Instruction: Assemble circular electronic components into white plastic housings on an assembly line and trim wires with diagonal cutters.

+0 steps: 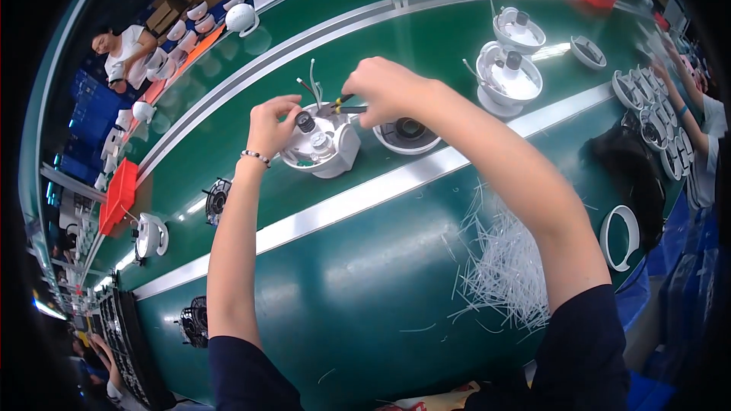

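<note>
A white round housing [335,161] stands in front of me on the far green strip, with a dark ribbed cylinder [305,122] and a clear round part inside it. Thin wires [313,84] stick up from its far side. My right hand [388,91] grips cutting pliers [346,105] with black and yellow handles, their jaws at the housing's far rim. My left hand [272,125] is at the housing's left side, fingers pinched together near the cylinder and wires; what they hold is hidden. Beside the housing, partly under my right hand, sits a white bowl-shaped part [408,141] with a dark centre.
Two similar white housings [509,80] stand farther right. A heap of thin whitish plastic strips [502,270] lies by my right forearm. Black round frames [218,199] are at left, near a white unit [151,236]. A white ring [619,237] lies at right. Other people work on both sides.
</note>
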{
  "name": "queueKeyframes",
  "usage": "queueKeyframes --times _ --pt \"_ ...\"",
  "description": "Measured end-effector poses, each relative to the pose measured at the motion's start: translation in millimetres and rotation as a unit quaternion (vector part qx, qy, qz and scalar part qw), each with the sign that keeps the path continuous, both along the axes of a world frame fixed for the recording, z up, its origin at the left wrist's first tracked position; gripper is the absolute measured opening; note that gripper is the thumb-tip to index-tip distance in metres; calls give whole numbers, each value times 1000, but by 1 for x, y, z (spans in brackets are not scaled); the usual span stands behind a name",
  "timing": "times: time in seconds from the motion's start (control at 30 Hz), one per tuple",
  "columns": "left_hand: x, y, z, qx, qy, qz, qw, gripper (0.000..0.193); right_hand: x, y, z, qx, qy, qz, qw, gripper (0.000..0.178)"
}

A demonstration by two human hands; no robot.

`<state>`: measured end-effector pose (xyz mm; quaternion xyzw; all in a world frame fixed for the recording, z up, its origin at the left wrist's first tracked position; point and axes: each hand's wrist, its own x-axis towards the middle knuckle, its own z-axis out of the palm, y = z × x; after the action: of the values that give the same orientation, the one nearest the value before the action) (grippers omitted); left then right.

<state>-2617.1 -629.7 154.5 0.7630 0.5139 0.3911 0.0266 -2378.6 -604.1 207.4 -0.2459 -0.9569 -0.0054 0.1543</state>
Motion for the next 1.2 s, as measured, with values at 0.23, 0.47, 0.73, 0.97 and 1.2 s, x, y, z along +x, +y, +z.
queueKeyframes --times 0.23,0.47,0.73,0.97,1.2 --pt "7 -57 21 186 -283 62 939 9 69 -22 27 93 189 -8 978 52" --pt "-22 -171 2 -23 -9 21 999 9 95 -136 64 -106 303 25 947 58" --pt "-142 -147 -53 -218 -4 467 857 70 33 -292 -48 -275 64 189 941 45" --pt "-149 -158 -57 -308 -408 255 820 48 -11 -325 -82 -157 -71 176 969 61" --pt "-139 -170 -77 -148 -595 86 785 16 5 -322 58 -444 549 418 572 41"
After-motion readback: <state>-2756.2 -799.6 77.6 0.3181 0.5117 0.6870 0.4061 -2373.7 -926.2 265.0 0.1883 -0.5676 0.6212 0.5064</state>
